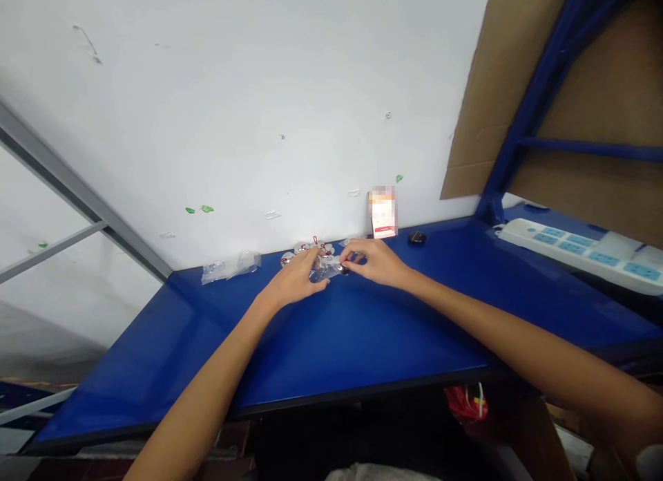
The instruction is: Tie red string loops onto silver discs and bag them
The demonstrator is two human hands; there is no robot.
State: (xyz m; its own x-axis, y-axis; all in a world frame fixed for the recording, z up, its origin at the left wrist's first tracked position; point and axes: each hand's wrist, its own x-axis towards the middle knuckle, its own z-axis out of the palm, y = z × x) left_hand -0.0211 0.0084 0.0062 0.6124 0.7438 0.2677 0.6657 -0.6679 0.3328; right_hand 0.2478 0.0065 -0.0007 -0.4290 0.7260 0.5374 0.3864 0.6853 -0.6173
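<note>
Here, a clear, glossy, crumpled plastic bag [327, 271].

From the lower corners, the left forearm [215, 377] and right forearm [507, 339] are angled to mid-frame; the left hand [294, 279] is held spread, the right hand [380, 260] pinched.

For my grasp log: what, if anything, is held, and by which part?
The right hand appears to pinch a small dark item by its upper edge, beside the clear plastic; whether the left hand grips that plastic cannot be told.
</note>
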